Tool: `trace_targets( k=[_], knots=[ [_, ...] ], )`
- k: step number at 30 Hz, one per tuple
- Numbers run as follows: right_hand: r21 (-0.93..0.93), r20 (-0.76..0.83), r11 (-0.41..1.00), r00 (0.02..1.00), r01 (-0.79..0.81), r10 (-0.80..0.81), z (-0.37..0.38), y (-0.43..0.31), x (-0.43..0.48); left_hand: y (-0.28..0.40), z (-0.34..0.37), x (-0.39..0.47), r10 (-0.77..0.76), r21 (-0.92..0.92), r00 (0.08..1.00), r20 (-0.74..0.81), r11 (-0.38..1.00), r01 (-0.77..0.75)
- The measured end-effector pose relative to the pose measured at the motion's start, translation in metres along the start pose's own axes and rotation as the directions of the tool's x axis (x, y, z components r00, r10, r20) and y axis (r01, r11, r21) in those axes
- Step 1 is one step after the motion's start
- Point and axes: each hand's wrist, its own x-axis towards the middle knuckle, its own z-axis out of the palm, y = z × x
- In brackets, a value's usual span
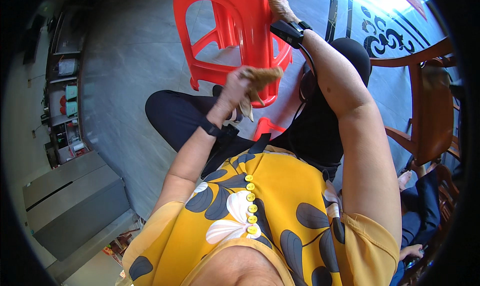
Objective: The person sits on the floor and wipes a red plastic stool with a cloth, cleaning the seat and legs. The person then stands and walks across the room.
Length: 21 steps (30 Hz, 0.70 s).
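My left hand [235,86], blurred, grips a tan cloth [260,78] in front of the lower part of a red plastic stool [249,35]. Some of the cloth hangs below the fingers. At the top edge of the picture my right hand [279,5] holds the side of the stool; its fingers are partly out of sight. The stool stands before me, between and beyond my knees, and its top is cut off by the frame. Part of another red plastic piece [267,128] shows beneath me.
Wooden chairs [433,113] stand at the right, near a seated person [420,207] in dark clothes. Shelves [67,80] with various items line the left side. A large grey cabinet or appliance [75,200] is at the lower left. Cables run from the devices on my wrists.
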Motion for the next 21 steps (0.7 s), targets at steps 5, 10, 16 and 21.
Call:
trace_targets(
  k=[5,10,16,21],
  knots=[
    [0.378,0.163,0.917,0.984,-0.129,0.071,0.014,-0.010,-0.016,0.088,-0.034,0.026,0.368,0.054,0.831,-0.418,0.923,-0.381],
    [0.457,0.363,0.853,0.928,-0.251,0.078,0.017,-0.017,-0.026,0.136,-0.014,0.063,0.873,0.779,0.480,-0.091,0.363,-0.511],
    [0.457,0.475,0.826,0.876,-0.330,0.087,0.016,-0.014,-0.026,0.104,0.028,0.085,0.861,0.971,0.464,0.209,-0.126,-0.204],
    [0.401,0.702,0.782,0.708,-0.478,0.072,0.008,-0.014,-0.029,0.078,0.031,0.076,0.685,0.944,0.662,0.304,-0.312,-0.111]
  ],
)
